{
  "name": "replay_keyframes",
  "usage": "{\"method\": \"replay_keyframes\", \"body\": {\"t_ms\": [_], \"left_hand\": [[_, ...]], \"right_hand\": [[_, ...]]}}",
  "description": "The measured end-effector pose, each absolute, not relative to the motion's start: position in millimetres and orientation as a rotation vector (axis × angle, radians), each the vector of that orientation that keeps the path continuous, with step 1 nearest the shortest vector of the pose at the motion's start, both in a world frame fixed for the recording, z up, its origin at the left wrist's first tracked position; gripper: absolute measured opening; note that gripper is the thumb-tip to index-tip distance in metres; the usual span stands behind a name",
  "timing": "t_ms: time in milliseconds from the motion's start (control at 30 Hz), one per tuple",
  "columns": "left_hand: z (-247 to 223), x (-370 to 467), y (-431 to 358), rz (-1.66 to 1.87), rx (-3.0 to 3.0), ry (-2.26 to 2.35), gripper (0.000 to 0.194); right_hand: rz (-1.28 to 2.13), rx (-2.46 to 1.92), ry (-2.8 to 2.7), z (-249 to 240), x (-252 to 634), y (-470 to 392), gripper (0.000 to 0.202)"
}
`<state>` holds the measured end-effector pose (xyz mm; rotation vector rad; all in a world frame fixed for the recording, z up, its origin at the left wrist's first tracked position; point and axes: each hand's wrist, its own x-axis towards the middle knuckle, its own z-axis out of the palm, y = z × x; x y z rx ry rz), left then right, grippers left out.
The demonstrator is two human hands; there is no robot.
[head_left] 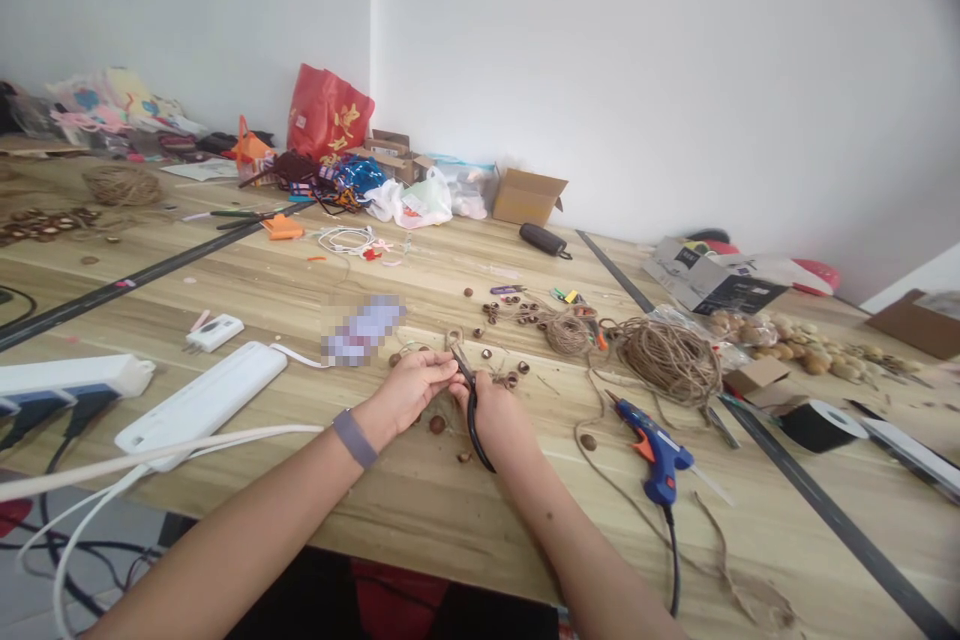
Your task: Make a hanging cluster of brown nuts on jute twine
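Note:
Black-handled scissors (pixel 475 432) are in my right hand (pixel 506 425), with the blades pointing up and away from me. My left hand (pixel 409 388) is closed in a pinch right beside the blades. What its fingertips hold is too small to name. Around both hands lie several brown nut shells (pixel 512 379), some hollow, and thin strands of twine. A round brown nut (pixel 436 425) sits just under my hands. To the right, a blue hot glue gun (pixel 654 445) lies on its side on the wooden table (pixel 420 530).
A large coil of twine (pixel 667 358) and a smaller one (pixel 568 332) lie right of centre. White power strips (pixel 202 405) with cables occupy the left. A black tape roll (pixel 823 425) is at right. Bags, a red bag (pixel 328 115) and an open cardboard box (pixel 527 196) line the wall.

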<state>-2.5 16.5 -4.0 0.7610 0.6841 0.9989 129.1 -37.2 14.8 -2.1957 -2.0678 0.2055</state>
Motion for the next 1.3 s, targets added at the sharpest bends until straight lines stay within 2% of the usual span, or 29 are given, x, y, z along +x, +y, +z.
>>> {"method": "replay_keyframes", "body": {"t_ms": [367,867,1300], "left_hand": [[1.7,-2.5,8.0,0.985,0.9,0.646,0.031],[13.3,1.6,-1.7,1.032,1.102,0.831,0.02],[12.2,-2.6,-1.2,0.994,1.068,0.838,0.026]], "right_hand": [[0.117,-2.023,-2.03,17.9,135.9,-40.9,0.045],[0.134,-2.036,-1.978,11.3,128.6,-41.9,0.04],[0.087,-1.992,-1.972,7.0,131.0,-40.2,0.043]]}}
